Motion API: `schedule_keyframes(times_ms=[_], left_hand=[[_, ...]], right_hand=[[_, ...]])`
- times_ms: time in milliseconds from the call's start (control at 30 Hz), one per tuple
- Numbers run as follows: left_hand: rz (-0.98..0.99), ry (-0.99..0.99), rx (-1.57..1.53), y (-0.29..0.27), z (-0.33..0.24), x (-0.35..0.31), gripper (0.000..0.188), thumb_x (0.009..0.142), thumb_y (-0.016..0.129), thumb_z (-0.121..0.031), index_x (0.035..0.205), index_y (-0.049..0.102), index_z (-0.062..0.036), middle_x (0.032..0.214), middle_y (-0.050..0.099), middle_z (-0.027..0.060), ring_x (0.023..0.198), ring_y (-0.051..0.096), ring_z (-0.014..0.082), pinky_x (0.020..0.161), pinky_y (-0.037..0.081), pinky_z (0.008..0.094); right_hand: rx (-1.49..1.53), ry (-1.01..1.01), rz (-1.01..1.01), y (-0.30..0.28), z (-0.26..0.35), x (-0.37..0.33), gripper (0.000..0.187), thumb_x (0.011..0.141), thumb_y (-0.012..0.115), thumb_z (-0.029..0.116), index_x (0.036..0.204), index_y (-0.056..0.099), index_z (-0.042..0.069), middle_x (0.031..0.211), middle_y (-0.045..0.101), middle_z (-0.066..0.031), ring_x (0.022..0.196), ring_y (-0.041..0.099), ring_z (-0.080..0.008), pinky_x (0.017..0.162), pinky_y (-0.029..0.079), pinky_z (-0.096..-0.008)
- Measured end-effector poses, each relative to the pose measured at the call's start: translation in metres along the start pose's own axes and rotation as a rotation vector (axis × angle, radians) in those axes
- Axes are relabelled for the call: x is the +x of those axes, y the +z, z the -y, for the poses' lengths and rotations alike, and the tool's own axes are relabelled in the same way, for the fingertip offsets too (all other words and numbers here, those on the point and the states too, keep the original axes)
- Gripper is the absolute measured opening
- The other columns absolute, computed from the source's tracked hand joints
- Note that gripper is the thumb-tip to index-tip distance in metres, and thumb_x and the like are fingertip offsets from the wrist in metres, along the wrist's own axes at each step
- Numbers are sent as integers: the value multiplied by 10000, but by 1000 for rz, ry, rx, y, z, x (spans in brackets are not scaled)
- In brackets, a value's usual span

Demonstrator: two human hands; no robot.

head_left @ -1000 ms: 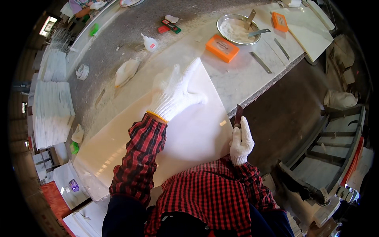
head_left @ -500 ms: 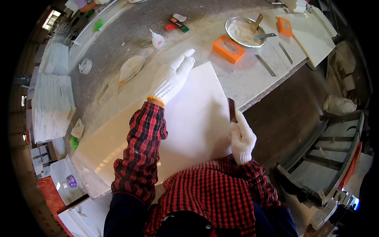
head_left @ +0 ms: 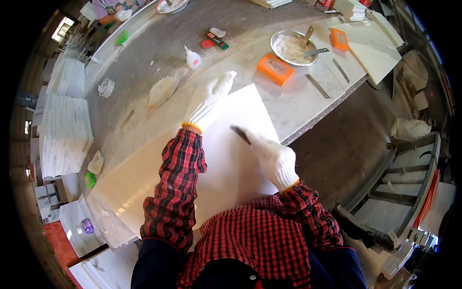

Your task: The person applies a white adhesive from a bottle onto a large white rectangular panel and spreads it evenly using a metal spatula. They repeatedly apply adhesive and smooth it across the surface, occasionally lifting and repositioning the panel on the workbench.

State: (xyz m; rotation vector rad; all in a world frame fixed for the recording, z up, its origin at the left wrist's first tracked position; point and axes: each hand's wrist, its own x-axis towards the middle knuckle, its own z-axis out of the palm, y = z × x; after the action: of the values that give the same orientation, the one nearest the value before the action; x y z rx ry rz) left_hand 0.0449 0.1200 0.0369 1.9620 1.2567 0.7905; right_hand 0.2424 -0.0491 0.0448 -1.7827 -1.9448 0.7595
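A glossy white stone slab (head_left: pixel 226 168) lies on the bench in front of me. My left hand (head_left: pixel 210 100), in a white knitted glove with a yellow cuff, rests along the slab's far edge, fingers stretched out together. Over the slab's right part is my right hand (head_left: pixel 273 159), gloved alike. Its fingers are closed on a dark, flat, blade-like strip (head_left: pixel 240 134), tilted with its tip toward the far left. Whether the strip touches the slab I cannot tell.
Beyond the slab stand a steel bowl (head_left: pixel 288 47) of pale paste holding two spatulas, an orange box (head_left: pixel 275 69) and a white squeeze bottle (head_left: pixel 193 59). Thin metal strips (head_left: pixel 317 86) lie near the bench's right edge. Stacked slabs (head_left: pixel 67 135) rise at left; a metal rack (head_left: pixel 404 183) stands right.
My right hand has swung from beside the slab's right edge to over the slab, carrying the dark strip. My left hand stays at the far edge. The view has shifted slightly.
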Motion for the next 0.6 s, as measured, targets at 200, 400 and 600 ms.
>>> schedule_keyframes(times_ms=[200,400,600], left_hand=[[40,-112,9,2,-18,5,485,1099,478,-455,1293,735,-93,1170,741,203,1103,695,376,914,528,444],[125,-304,101,-1,-23,8,474,1065,584,-403,1390,670,-70,1261,746,129,1131,697,226,987,520,352],[245,-166,123,-1,-76,5,593,962,753,-348,1431,619,-12,1271,751,139,1105,720,205,993,532,333]], right_hand=[[956,465,-613,33,-58,-65,411,1065,633,148,1455,620,18,847,630,32,683,524,-49,563,450,-216],[1121,691,-811,35,-58,-56,414,1087,607,174,1475,598,30,826,606,24,618,477,-27,530,396,-193],[993,722,-760,46,-73,-52,420,1077,615,161,1472,604,20,903,650,5,665,527,-35,556,429,-209]])
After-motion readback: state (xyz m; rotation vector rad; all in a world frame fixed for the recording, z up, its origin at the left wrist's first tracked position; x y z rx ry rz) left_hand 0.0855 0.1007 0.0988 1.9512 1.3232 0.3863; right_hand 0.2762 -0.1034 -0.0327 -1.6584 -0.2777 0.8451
